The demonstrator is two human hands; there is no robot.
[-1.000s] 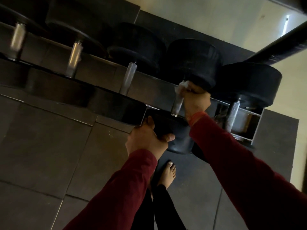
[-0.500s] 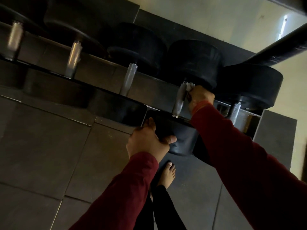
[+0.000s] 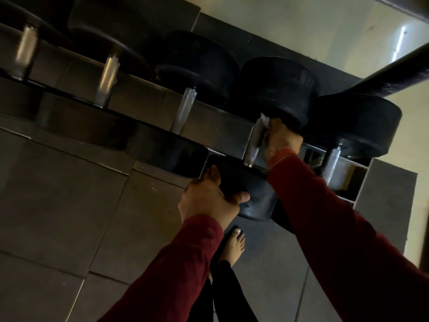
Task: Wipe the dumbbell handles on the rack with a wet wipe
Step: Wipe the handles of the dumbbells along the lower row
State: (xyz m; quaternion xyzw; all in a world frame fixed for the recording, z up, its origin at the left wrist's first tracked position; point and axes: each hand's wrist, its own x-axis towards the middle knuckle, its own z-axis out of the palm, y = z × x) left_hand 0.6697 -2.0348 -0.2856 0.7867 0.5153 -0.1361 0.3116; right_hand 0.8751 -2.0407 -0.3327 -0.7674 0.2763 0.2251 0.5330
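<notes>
The person stands in front of a dark metal rack [image 3: 216, 126] that carries a row of black rubber dumbbells with silver knurled handles. The right hand [image 3: 282, 139] is at the upper end of one silver handle [image 3: 255, 141], just under the far black round weight [image 3: 276, 89] of that dumbbell. Its fingers are curled and they pinch a small white wet wipe [image 3: 265, 121], which is pressed against the right side of the handle. Only a little crumpled part of the wipe shows above the fingers; the rest is hidden inside the hand. The lower part of the handle is bare and shiny. The left hand [image 3: 209, 198] grips the near black round weight [image 3: 248, 194] of the same dumbbell, with the thumb lying over its front face and the other fingers going round its left edge. Both arms wear dark red long sleeves [image 3: 176, 270]. Other silver handles [image 3: 184, 110] stand to the left and one more is to the right [image 3: 330, 163], and no hand touches them. Below, a bare foot [image 3: 235, 245] stands on the dark tiled floor [image 3: 58, 205].
</notes>
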